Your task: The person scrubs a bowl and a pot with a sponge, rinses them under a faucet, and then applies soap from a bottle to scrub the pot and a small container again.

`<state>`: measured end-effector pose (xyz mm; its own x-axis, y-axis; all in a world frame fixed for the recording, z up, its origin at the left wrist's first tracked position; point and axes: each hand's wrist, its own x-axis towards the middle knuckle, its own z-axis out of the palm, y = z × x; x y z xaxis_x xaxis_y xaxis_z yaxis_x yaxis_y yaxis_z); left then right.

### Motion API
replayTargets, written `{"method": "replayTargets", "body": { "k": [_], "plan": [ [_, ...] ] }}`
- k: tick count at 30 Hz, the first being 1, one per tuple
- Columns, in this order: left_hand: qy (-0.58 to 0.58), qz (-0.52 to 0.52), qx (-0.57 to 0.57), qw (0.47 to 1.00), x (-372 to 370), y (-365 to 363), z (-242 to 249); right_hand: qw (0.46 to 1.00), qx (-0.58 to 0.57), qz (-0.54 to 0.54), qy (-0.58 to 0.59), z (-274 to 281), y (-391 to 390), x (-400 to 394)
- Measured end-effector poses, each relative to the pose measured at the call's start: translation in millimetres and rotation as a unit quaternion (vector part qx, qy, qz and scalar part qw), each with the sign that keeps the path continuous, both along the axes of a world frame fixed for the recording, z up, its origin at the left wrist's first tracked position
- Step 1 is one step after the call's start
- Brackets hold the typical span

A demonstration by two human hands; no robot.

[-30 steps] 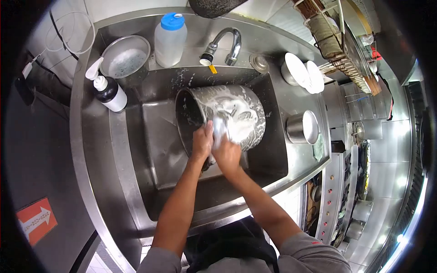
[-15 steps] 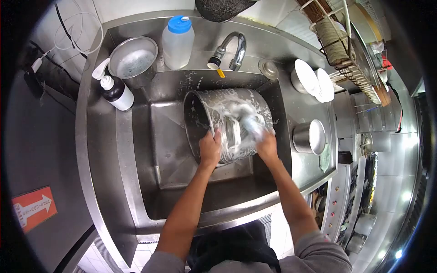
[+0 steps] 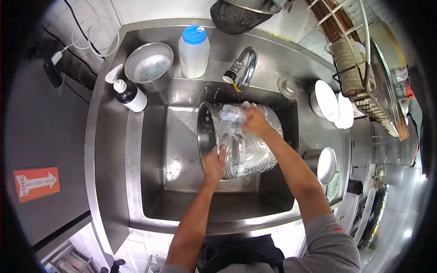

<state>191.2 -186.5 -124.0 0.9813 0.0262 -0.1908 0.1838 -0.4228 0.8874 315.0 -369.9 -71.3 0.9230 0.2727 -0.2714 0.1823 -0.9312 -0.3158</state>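
A large metal pot (image 3: 261,157) lies on its side in the sink (image 3: 175,175), its mouth facing left and its outer wall streaked with white suds. My left hand (image 3: 214,166) is closed on the pot's rim, with the thumb outside. Higher up on the pot's wall, my right hand (image 3: 256,122) presses down a pale, soapy scrubbing pad (image 3: 232,114). Foam blurs the pad's outline, so its exact material cannot be made out. A side handle (image 3: 239,150) of the pot sits between my hands, covered in lather.
Behind the sink stand a faucet (image 3: 248,68), a blue-lidded plastic jug (image 3: 193,57) and a metal bowl of suds (image 3: 149,66). A pump bottle (image 3: 130,95) is at left. White bowls (image 3: 325,99) and a metal container (image 3: 321,164) stand at right. A wire rack (image 3: 364,86) overhangs the upper right.
My right hand has moved from the pot's lower right side up to its top with the pad. My left hand stays on the rim. The camera view has shifted.
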Motion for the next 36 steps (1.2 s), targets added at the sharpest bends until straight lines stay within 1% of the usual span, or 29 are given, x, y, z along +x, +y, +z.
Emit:
{"method": "replayTargets", "body": {
  "k": [1,2,3,4,5,6,8,9,10,12,13,14,15,17,19,20,21,22,23,24,26,27,28,30,31,32,34,35,36],
  "plan": [
    [-0.014,0.005,0.017,1.0,2,2,-8,0.962,0.254,-0.029,0.098,-12,-5,-5],
    [-0.017,0.009,0.021,1.0,7,6,-5,0.962,0.257,-0.025,0.095,-6,0,-13],
    [-0.019,-0.022,0.049,0.998,8,8,0,0.973,0.21,0.09,-0.01,9,8,-26],
    [-0.02,-0.051,0.076,0.996,7,10,4,0.959,0.159,0.203,-0.115,21,13,-32],
    [-0.022,-0.044,0.077,0.996,11,11,6,0.969,0.119,0.208,-0.061,29,14,-24],
    [-0.037,-0.045,0.056,0.997,7,14,7,0.968,0.122,0.212,-0.058,24,13,-16],
    [-0.051,-0.046,0.035,0.997,4,15,8,0.938,0.211,0.256,-0.106,3,3,18],
    [-0.029,-0.049,0.075,0.996,3,17,8,0.949,0.129,0.26,-0.127,-21,-4,38],
    [-0.013,-0.053,0.115,0.992,5,18,9,0.949,0.129,0.259,-0.127,-36,-15,38],
    [-0.03,-0.032,0.099,0.994,-4,20,8,0.991,0.102,0.079,-0.025,-32,-27,38],
    [-0.045,-0.013,0.083,0.995,-6,21,7,0.994,0.081,0.062,-0.026,-39,-20,22],
    [-0.045,-0.013,0.08,0.996,-5,21,5,0.997,0.059,0.046,-0.026,-28,-3,3],
    [-0.044,-0.001,0.078,0.996,-6,22,4,0.976,0.068,0.145,-0.144,-14,14,-21],
    [-0.052,0.011,0.078,0.996,-11,23,0,0.936,0.073,0.225,-0.259,-17,10,-35],
    [-0.064,0.017,0.061,0.996,-9,20,-8,0.977,0.097,0.088,-0.17,-34,-26,-22],
    [-0.064,0.03,0.048,0.996,-13,22,-9,0.978,0.093,0.072,-0.17,-24,-33,-37],
    [-0.066,0.015,0.044,0.997,-13,23,-8,0.99,0.042,-0.035,-0.127,-5,-36,-53],
    [-0.074,0.024,0.017,0.997,-12,22,-7,0.987,-0.011,-0.138,-0.083,7,-38,-68],
    [-0.08,0.038,-0.01,0.996,-13,20,-6,0.985,0.019,-0.053,-0.163,-28,-39,-84],
    [-0.08,0.035,-0.012,0.996,-12,18,-6,0.985,0.017,-0.056,-0.163,-28,-26,-83],
    [-0.081,0.034,-0.003,0.996,-16,20,-5,0.972,0.134,-0.009,-0.192,-27,10,-83],
    [-0.084,0.031,0.001,0.996,-15,20,-6,0.974,0.171,0.012,-0.148,-38,6,-71],
    [-0.09,0.034,0.011,0.995,-16,19,-8,0.973,0.176,0.005,-0.151,-44,-3,-71],
    [-0.093,0.028,0.02,0.995,-21,19,-13,0.947,0.268,0.053,-0.166,-40,-28,-86],
    [-0.107,0.031,0.013,0.994,-23,19,-15,0.912,0.403,-0.049,-0.055,-45,-32,-92],
    [-0.12,0.036,0.005,0.992,-23,20,-17,0.829,0.533,-0.167,0.027,-52,-37,-98],
    [-0.084,0.026,0.003,0.996,-23,22,-14,0.915,0.378,-0.058,-0.127,-25,-13,-94],
    [-0.074,0.02,0.001,0.997,-21,22,-13,0.935,0.291,-0.004,-0.202,-20,-1,-90],
    [-0.066,0.015,0.001,0.998,-20,22,-13,0.93,0.325,0.01,-0.173,-37,16,-80]
  ]
}}
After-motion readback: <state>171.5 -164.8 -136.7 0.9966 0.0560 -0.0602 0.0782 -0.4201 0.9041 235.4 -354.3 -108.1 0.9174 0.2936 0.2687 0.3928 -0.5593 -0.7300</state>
